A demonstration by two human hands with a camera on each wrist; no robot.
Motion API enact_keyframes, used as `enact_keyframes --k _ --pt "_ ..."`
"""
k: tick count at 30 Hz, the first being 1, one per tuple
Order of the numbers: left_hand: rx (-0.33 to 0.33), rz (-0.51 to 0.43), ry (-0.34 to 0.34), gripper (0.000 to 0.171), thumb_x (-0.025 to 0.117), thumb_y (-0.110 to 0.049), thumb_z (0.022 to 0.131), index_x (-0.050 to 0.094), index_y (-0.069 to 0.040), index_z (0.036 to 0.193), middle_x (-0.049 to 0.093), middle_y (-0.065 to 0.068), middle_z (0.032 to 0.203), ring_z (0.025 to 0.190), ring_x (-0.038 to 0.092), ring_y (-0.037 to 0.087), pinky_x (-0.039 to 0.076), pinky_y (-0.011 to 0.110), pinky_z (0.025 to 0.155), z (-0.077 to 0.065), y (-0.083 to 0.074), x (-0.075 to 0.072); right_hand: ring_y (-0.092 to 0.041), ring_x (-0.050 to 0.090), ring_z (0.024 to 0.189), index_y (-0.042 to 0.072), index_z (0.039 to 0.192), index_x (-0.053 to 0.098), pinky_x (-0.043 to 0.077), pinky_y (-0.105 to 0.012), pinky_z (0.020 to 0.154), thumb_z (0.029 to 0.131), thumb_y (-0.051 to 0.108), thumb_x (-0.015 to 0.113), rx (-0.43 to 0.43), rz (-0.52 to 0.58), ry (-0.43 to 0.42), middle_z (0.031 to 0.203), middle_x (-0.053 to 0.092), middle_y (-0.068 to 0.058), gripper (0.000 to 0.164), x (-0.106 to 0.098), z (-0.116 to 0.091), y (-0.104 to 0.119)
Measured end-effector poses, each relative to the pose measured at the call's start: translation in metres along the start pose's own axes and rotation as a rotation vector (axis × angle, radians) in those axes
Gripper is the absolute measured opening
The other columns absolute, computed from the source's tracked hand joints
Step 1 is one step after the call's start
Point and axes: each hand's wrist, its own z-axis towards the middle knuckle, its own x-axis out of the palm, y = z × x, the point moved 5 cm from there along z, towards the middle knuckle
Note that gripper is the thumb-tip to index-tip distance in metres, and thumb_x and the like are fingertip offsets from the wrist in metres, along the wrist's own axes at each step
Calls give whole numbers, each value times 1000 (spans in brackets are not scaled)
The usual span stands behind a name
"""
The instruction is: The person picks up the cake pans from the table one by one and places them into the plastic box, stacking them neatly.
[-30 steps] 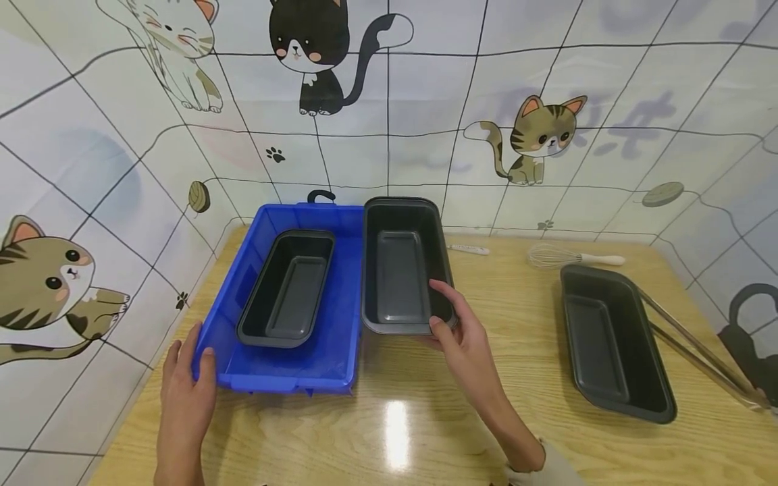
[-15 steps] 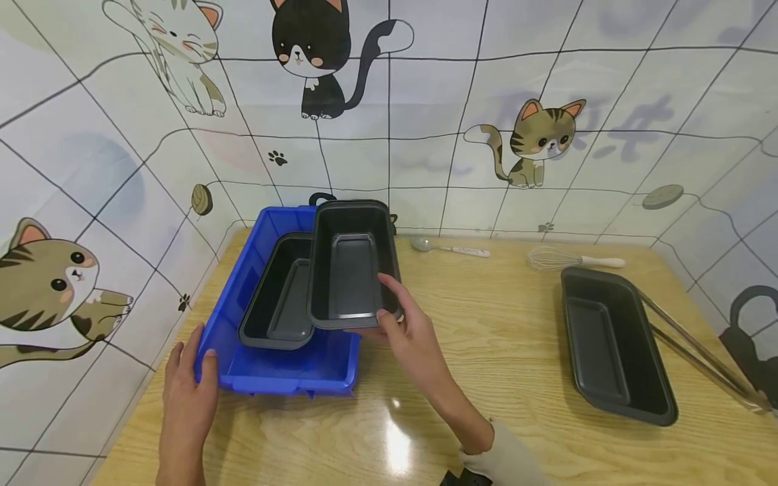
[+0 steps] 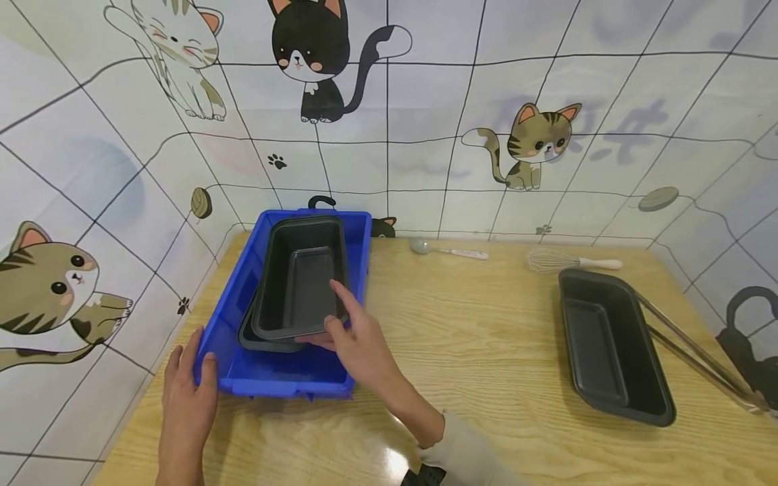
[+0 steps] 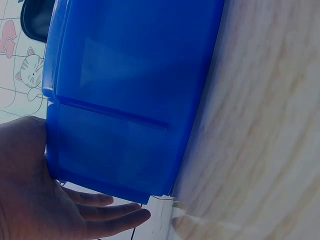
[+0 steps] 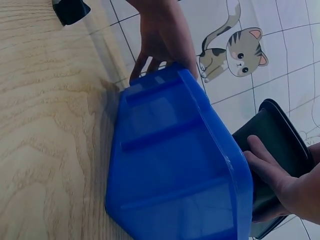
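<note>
A dark loaf pan (image 3: 306, 283) hangs over the blue plastic tub (image 3: 331, 388), its near right corner gripped by my right hand (image 3: 365, 344). The thumb and index finger lie at the rim; other fingers reach under the pan, as the right wrist view shows. Beneath it, a second loaf pan (image 3: 270, 345) lies in the tub, mostly hidden. My left hand (image 3: 190, 398) rests on the tub's near left corner. In the left wrist view, the fingers (image 4: 107, 212) of that hand stretch out straight past the tub's end.
At the right of the wooden table (image 3: 486, 364) sits another loaf pan (image 3: 614, 344), with metal tongs (image 3: 699, 351) beside it. A whisk (image 3: 571, 261) and a spoon (image 3: 446, 250) lie along the back, below the cat-patterned wall covering.
My right hand has carried the gripped loaf pan leftward, from the tub's right edge to over the other pan. The left hand has stayed at the tub's corner.
</note>
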Motion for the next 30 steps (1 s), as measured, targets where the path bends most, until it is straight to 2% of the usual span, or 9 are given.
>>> enact_keyframes --k 5,7,10,12,15,18,21,26,30 --pt "1 1 -7 61 34 -32 118 23 -18 177 7 35 179 159 15 70 19 90 118 0 1 -1 -38 81 107 17 176 24 31 -21 54 114 10 41 37 -7 15 50 46 3 65 18 6 -5" --pt "6 -2 -12 61 34 -31 118 25 -17 176 8 36 179 158 16 70 19 90 119 0 1 -1 -28 82 80 18 176 22 29 -21 51 114 13 42 48 -55 9 49 42 5 65 24 8 -8" --pt "10 -3 -17 61 35 -30 118 26 -16 176 9 36 178 158 17 71 20 90 118 -1 1 0 -13 51 46 17 177 20 25 -22 47 114 15 42 67 -92 9 51 42 7 66 31 11 -14" --pt "11 -3 -17 61 35 -30 118 25 -17 176 10 36 178 157 17 71 20 91 118 -1 1 0 -10 28 43 16 177 18 23 -22 45 115 17 42 76 -112 15 53 43 8 67 34 13 -17" --pt "8 1 -17 61 35 -31 118 25 -17 176 10 36 178 157 18 72 21 91 117 0 1 1 -8 25 42 14 177 15 23 -22 44 114 19 42 80 -127 27 53 45 5 69 36 17 -23" --pt "11 -5 -21 61 35 -31 118 25 -18 176 11 37 178 156 19 72 21 91 117 0 0 1 -7 27 41 8 176 15 26 -23 45 114 20 43 65 -164 33 111 78 -19 70 38 21 -26" --pt "9 -6 -21 61 35 -31 118 25 -18 176 11 37 178 156 19 72 21 91 117 0 0 2 -6 29 42 5 176 13 25 -22 46 113 19 42 75 -193 45 159 52 -34 70 41 25 -25" --pt "-8 0 0 62 34 -33 118 22 -19 177 8 36 179 157 17 72 21 92 117 -1 0 3 -6 26 41 7 176 9 21 -21 44 114 17 41 138 -193 82 156 58 -30 70 45 28 -26" --pt "-10 4 2 62 33 -33 118 22 -19 177 7 35 179 157 16 72 20 92 117 -1 0 2 -12 44 49 5 176 13 34 -24 50 114 17 42 134 -257 109 176 19 -35 69 45 30 -24"
